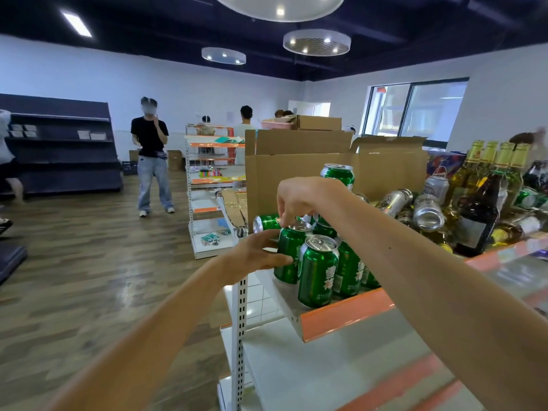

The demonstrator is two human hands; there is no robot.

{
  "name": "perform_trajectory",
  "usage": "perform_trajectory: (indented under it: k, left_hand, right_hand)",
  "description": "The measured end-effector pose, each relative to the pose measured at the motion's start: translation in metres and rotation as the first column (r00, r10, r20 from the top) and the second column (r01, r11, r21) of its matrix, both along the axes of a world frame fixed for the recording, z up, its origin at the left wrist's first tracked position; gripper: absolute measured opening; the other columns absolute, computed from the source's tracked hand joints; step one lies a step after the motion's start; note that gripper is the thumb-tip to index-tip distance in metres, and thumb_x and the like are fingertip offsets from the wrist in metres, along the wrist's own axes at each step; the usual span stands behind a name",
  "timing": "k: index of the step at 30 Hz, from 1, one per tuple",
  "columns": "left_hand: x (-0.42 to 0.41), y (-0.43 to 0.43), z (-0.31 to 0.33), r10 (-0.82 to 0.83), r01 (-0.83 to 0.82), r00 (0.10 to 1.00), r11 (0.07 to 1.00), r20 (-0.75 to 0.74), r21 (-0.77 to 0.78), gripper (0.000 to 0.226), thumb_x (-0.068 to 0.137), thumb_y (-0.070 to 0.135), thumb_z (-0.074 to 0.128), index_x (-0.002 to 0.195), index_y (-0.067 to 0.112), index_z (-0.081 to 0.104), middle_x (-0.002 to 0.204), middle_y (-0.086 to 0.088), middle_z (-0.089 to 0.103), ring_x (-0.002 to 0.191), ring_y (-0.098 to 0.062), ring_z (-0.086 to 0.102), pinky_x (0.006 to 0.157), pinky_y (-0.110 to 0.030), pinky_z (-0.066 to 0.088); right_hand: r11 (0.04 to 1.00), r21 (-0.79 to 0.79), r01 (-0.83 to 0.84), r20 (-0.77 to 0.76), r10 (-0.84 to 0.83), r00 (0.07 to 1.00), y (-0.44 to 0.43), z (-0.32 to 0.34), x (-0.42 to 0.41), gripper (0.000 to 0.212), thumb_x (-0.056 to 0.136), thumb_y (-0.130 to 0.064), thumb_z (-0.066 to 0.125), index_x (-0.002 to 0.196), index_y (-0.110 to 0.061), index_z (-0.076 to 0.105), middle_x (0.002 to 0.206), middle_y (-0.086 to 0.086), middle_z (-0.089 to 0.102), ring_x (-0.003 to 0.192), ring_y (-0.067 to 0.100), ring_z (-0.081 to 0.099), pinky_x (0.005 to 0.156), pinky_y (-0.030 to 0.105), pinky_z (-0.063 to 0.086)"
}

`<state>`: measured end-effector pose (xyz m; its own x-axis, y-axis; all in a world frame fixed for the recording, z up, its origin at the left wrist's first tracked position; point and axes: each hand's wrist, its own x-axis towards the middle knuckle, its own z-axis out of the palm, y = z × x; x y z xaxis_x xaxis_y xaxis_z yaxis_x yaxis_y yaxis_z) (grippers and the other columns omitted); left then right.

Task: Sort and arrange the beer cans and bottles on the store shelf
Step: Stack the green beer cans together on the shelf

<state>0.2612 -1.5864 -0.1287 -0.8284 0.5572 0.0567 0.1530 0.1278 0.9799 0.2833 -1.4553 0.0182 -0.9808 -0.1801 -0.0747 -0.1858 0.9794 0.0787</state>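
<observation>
**Seating a green can at the left end of the block**

Status: both hands are on one green can (287, 262), upright at the far-left corner of the green cluster on the top shelf (347, 317). Left hand (258, 253) wraps its side, fingers curled round the body. Right hand (298, 200) comes from above, fingertips pinching the top rim. Can't tell if the base is down on the shelf or just off it.

Neighbours:
- The front can (318, 274) stands just near-right of it, touching or almost.
- More green cans sit under the right forearm, partly hidden.
- One lying can (267, 222) is on its side just behind, by the cardboard box (296, 173).
- There's an unsorted heap of silver cans (427, 212) and bottles (489, 161) further right.

How I'd do the step:
- Keep it vertical. Top pinch steers, side grip takes the weight.
- Bring it flush with the front can's row, label facing near like its neighbour.
- Mind the left end. The can sits close to the shelf edge and I see no lip there, so a shove left could drop it.
- Let go of the rim first, then peel the left fingers out without dragging the can.
- Lift the right forearm straight up, since it passes right over the cluster.

My read: the green block is partly built. The lying can, silvers and bottles are not yet sorted.
</observation>
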Motion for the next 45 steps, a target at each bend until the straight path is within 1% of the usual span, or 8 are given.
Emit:
perform_trajectory:
  k: [5, 11, 17, 23, 26, 30, 37, 45]
  left_hand:
    - [0.001, -0.006, 0.0, -0.063, 0.05, 0.992, 0.992, 0.112, 0.118, 0.055, 0.085, -0.001, 0.073, 0.135, 0.016, 0.057, 0.128, -0.011, 0.066, 0.115, -0.025, 0.067, 0.094, -0.032, 0.055]
    - [0.006, 0.009, -0.004, 0.127, -0.128, 0.991, 0.991, 0.046, 0.042, 0.062, 0.078, 0.007, 0.083, 0.133, 0.018, 0.056, 0.124, -0.014, 0.066, 0.113, -0.026, 0.067, 0.1, -0.044, 0.054]
    - [-0.007, -0.01, 0.006, -0.01, 0.0, 0.987, 0.998, 0.159, 0.063, 0.047, 0.09, 0.013, 0.072, 0.134, 0.016, 0.056, 0.126, -0.01, 0.069, 0.117, -0.024, 0.066, 0.104, -0.041, 0.051]
    - [-0.061, -0.003, 0.026, 0.364, -0.418, 0.843, 0.907, -0.396, -0.057, 0.021, 0.098, -0.001, 0.053, 0.11, 0.003, 0.069, 0.096, -0.005, 0.065, 0.098, -0.025, 0.059, 0.082, -0.029, 0.048]
    - [-0.083, 0.009, 0.03, 0.145, -0.48, 0.708, 0.817, -0.691, -0.32, 0.018, 0.096, 0.011, 0.06, 0.111, 0.005, 0.068, 0.094, -0.001, 0.063, 0.087, -0.02, 0.059, 0.076, -0.027, 0.043]
    - [-0.134, 0.016, 0.017, -0.039, -0.44, 0.719, 0.747, -0.694, -0.498, 0.038, 0.093, 0.023, 0.064, 0.128, 0.01, 0.063, 0.112, -0.012, 0.071, 0.098, -0.029, 0.067, 0.085, -0.042, 0.058]
    - [-0.157, 0.027, 0.011, -0.308, -0.421, 0.624, 0.643, -0.719, -0.64, 0.056, 0.089, 0.051, 0.063, 0.136, 0.022, 0.054, 0.123, -0.011, 0.062, 0.115, -0.033, 0.056, 0.088, -0.041, 0.051]
    - [-0.154, 0.008, -0.002, -0.055, -0.254, 0.792, 0.876, -0.608, -0.41, 0.037, 0.086, 0.034, 0.072, 0.115, 0.016, 0.06, 0.11, -0.007, 0.067, 0.101, -0.03, 0.061, 0.08, -0.039, 0.05]
  right_hand:
    - [0.996, -0.057, -0.067, 0.069, 0.071, 0.995, 0.002, -0.001, 0.002, 0.032, 0.093, -0.023, 0.071, 0.123, -0.012, 0.069, 0.122, 0.001, 0.066, 0.109, 0.021, 0.063, 0.092, 0.033, 0.053]
    - [0.991, -0.048, -0.124, 0.093, 0.128, 0.987, 0.006, -0.002, -0.002, 0.036, 0.089, -0.015, 0.073, 0.125, -0.017, 0.068, 0.124, -0.002, 0.065, 0.107, 0.02, 0.063, 0.076, 0.025, 0.05]
    - [0.987, -0.088, -0.134, 0.102, 0.142, 0.985, 0.013, -0.002, -0.006, 0.036, 0.093, -0.026, 0.07, 0.127, -0.017, 0.066, 0.125, -0.003, 0.064, 0.11, 0.018, 0.062, 0.083, 0.027, 0.048]
    - [0.986, -0.166, -0.034, -0.033, 0.029, 0.999, 0.002, 0.0, -0.027, 0.029, 0.096, -0.026, 0.067, 0.121, -0.014, 0.07, 0.116, 0.0, 0.07, 0.101, 0.02, 0.067, 0.082, 0.03, 0.054]
    - [0.988, -0.14, 0.056, -0.036, -0.062, 0.997, -0.009, 0.002, -0.053, 0.022, 0.095, -0.019, 0.067, 0.115, -0.013, 0.073, 0.109, -0.001, 0.072, 0.093, 0.019, 0.07, 0.084, 0.035, 0.059]
    - [0.972, -0.039, 0.232, -0.018, -0.233, 0.972, -0.026, -0.013, -0.096, 0.022, 0.094, -0.016, 0.066, 0.113, -0.01, 0.073, 0.105, 0.006, 0.074, 0.094, 0.022, 0.073, 0.087, 0.042, 0.06]
    - [0.882, 0.013, 0.471, -0.033, -0.47, 0.882, -0.034, -0.049, -0.115, 0.031, 0.095, -0.001, 0.052, 0.119, -0.005, 0.071, 0.123, 0.011, 0.069, 0.107, 0.028, 0.067, 0.092, 0.038, 0.057]
    - [0.799, -0.066, 0.597, -0.093, -0.601, 0.794, -0.044, -0.048, -0.103, 0.027, 0.095, -0.002, 0.058, 0.119, -0.005, 0.069, 0.12, 0.013, 0.069, 0.104, 0.03, 0.067, 0.095, 0.044, 0.055]
